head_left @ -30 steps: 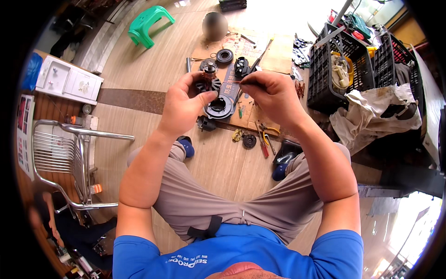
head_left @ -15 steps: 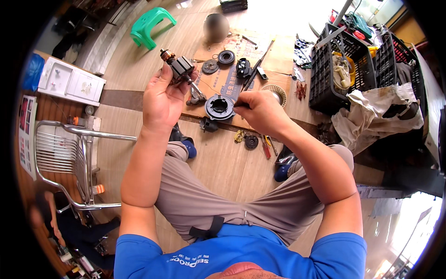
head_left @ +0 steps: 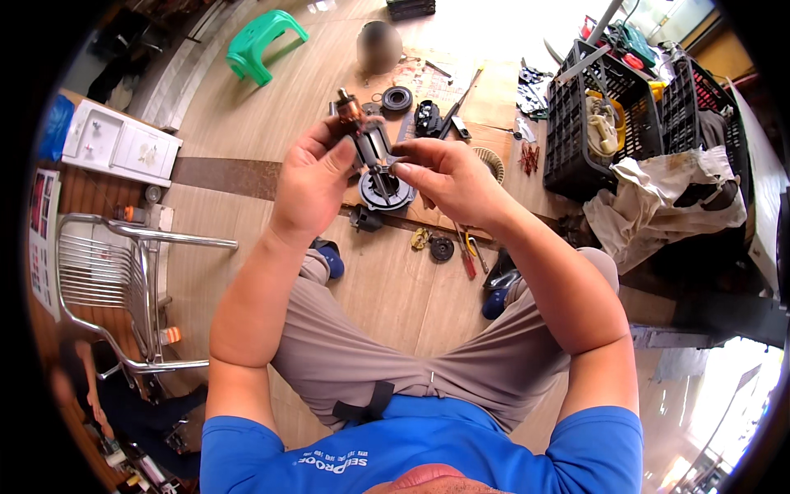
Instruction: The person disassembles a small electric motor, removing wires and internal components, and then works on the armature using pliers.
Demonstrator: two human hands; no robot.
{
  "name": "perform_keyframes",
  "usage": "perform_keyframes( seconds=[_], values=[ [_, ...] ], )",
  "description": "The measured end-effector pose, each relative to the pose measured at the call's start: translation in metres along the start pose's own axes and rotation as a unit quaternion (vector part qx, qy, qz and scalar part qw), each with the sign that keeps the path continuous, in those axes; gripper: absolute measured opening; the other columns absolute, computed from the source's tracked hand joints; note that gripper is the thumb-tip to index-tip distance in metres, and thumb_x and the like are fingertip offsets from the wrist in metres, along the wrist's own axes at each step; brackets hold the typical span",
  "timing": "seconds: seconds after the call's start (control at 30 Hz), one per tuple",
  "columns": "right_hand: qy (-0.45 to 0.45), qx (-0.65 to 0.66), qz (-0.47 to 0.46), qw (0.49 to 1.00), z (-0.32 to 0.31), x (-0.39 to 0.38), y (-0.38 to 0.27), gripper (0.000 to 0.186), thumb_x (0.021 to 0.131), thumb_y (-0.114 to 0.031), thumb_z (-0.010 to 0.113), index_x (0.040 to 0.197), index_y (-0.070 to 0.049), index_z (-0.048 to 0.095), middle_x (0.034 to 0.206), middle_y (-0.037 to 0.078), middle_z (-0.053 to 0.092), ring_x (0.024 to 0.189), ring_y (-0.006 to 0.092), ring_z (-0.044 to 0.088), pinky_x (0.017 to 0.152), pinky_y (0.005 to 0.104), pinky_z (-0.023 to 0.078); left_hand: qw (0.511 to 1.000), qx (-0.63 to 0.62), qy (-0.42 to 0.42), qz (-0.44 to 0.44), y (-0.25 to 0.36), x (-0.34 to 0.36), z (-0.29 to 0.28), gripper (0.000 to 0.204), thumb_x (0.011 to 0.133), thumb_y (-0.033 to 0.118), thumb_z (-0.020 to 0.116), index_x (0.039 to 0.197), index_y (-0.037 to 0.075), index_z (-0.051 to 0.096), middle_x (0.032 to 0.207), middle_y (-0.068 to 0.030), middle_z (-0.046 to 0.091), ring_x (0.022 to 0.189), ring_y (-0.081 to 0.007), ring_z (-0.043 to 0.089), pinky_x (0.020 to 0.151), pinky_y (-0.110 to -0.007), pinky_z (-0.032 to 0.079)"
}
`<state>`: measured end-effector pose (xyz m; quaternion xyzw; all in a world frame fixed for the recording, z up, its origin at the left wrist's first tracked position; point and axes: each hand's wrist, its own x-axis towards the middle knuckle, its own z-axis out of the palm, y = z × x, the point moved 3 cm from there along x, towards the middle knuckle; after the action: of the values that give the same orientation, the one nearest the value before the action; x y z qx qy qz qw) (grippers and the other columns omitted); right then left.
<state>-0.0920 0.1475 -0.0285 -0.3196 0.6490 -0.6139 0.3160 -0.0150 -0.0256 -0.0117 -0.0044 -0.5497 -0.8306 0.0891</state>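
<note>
My left hand [head_left: 309, 185] is closed around a motor armature [head_left: 373, 146], holding it tilted with the copper commutator end up and the shaft pointing down. My right hand [head_left: 448, 177] is at the armature's lower right side, thumb and fingers pinched together near the shaft. Whatever small thing it may hold is too hard to make out. Below the shaft, on the cardboard, lies a round grey-and-black housing [head_left: 387, 199], partly covered by the armature. A black plastic part [head_left: 364, 219] rests beside it.
The cardboard [head_left: 494, 82] carries a black ring [head_left: 397, 99], a black tool body [head_left: 428, 119] and a pale ribbed ring [head_left: 491, 165]. Screwdrivers [head_left: 467, 262] lie nearer me. Black crates [head_left: 576, 156] stand right; a green stool [head_left: 263, 41] and metal chair [head_left: 107, 263] are left.
My left hand has brought the armature right and lower, over the round housing. My right hand has moved slightly left and up from beside that housing to the armature.
</note>
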Motion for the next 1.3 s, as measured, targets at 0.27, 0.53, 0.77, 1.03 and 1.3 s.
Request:
perform_keyframes(
  seconds=[0.27,0.53,0.77,1.03,1.3],
  values=[
    [0.002,0.025,0.016,1.000,0.000,0.004,0.002,0.021,0.089,-0.003,0.060,0.108,0.003,0.067,0.080,0.007,0.069,0.074,0.0085,0.060,0.069,0.0287,0.050,0.995,0.012,-0.098,0.000,0.001,-0.008,0.014,0.052,0.089,0.015,0.071,0.133,-0.001,0.049,0.133,-0.0189,0.057,0.122,-0.0255,0.056,0.107,-0.038,0.043],
    [0.093,-0.121,-0.152,0.977,0.002,-0.014,-0.018,0.005,0.089,0.001,0.061,0.091,0.000,0.065,0.067,0.003,0.060,0.059,0.0070,0.056,0.055,0.0254,0.047,0.990,-0.017,-0.140,-0.013,0.001,-0.006,0.013,0.052,0.088,0.015,0.072,0.132,-0.001,0.050,0.134,-0.0191,0.056,0.123,-0.0244,0.056,0.106,-0.037,0.044],
    [0.090,-0.132,-0.097,0.982,0.000,-0.020,-0.028,0.025,0.083,0.003,0.062,0.107,-0.003,0.068,0.074,0.016,0.062,0.065,0.0156,0.061,0.065,0.0301,0.051,0.985,-0.037,-0.167,-0.017,0.003,-0.005,0.014,0.058,0.088,0.020,0.073,0.134,-0.003,0.048,0.133,-0.0201,0.056,0.123,-0.0254,0.056,0.106,-0.039,0.045],
    [0.103,-0.033,-0.063,0.992,-0.012,-0.017,-0.016,0.011,0.086,-0.001,0.065,0.096,-0.002,0.071,0.075,0.013,0.067,0.066,0.0073,0.058,0.064,0.0271,0.050,0.984,0.001,-0.176,-0.013,0.002,-0.003,0.017,0.057,0.087,0.028,0.074,0.132,0.001,0.051,0.134,-0.0231,0.055,0.126,-0.0330,0.054,0.108,-0.045,0.042],
    [0.174,-0.219,-0.173,0.944,-0.029,-0.014,-0.027,0.010,0.086,-0.010,0.067,0.088,0.000,0.068,0.076,0.016,0.066,0.069,0.0297,0.066,0.063,0.0357,0.050,0.986,0.052,-0.148,-0.057,-0.008,-0.003,0.005,0.050,0.090,0.021,0.070,0.131,0.000,0.051,0.133,-0.0214,0.056,0.123,-0.0299,0.057,0.105,-0.041,0.044]
  ],
)
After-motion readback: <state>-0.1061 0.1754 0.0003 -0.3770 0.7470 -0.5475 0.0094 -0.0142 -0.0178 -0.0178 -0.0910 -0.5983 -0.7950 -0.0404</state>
